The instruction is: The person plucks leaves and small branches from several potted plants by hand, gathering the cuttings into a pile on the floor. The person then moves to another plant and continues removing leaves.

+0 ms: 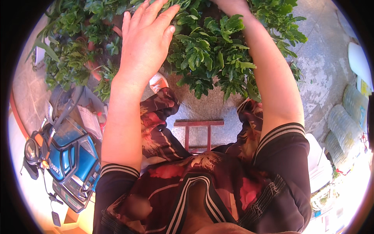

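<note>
My left hand (146,41) is palm down over potted plants, with its fingers extended and the thumb apart. Its fingertips come close to thin green stems (184,4) at the top edge; whether they touch is unclear. My right hand (232,5) reaches among the leaves at the top, its fingers cut off by the picture's edge. Beside my right forearm grows a bushy succulent with lobed green leaves (198,52). Smaller-leaved succulents (70,65) stand to the left, around terracotta-coloured pot rims (93,63).
A blue scooter-like vehicle (73,161) stands at the left. A dark red frame (198,123) sits on the floor between my legs, behind a white-and-orange shoe (158,82). Greyish bundles (344,122) and a white plastic object (317,163) are at the right, by worn concrete (315,73).
</note>
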`<state>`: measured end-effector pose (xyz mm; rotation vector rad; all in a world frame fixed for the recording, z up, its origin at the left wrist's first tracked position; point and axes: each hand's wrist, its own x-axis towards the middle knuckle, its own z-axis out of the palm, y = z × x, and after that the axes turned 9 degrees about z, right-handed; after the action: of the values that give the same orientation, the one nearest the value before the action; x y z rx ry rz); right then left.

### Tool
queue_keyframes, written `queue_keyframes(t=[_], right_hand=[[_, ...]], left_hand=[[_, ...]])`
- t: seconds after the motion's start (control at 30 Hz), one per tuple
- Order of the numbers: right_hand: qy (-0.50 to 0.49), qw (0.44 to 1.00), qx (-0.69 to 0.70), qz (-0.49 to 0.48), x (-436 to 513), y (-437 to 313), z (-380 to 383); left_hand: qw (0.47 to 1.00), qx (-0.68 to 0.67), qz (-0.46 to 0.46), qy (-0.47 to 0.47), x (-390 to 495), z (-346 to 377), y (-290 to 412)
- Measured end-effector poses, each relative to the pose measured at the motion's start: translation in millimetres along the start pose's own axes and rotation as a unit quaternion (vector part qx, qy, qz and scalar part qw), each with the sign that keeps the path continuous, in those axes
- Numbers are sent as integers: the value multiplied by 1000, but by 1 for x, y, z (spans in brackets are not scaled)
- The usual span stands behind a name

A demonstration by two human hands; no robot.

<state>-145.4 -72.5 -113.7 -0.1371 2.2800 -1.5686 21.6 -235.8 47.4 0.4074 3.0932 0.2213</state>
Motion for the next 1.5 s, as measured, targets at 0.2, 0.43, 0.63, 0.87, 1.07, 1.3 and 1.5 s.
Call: queue_keyframes(t=[0.2,0.43,0.63,0.87,1.07,1.3,1.5], right_hand=[[8,989,11,149,1,4,-5],[-71,952,230,190,-8,10,-19],[-97,975,169,103,-3,14,-5],[-19,1000,-9,-19,-1,19,1],[49,988,-146,-22,-3,-5,4],[90,984,-151,36,33,58,25],[-147,937,101,301,7,29,-8]], left_hand=[[1000,-7,8,10,-2,7,-4],[999,-12,20,38,-6,15,-9],[999,-11,18,39,-6,15,-8],[1000,-9,11,28,-4,13,-7],[1000,-16,-7,0,-2,3,-2],[999,12,12,47,0,22,-9],[999,9,9,40,-2,22,-10]])
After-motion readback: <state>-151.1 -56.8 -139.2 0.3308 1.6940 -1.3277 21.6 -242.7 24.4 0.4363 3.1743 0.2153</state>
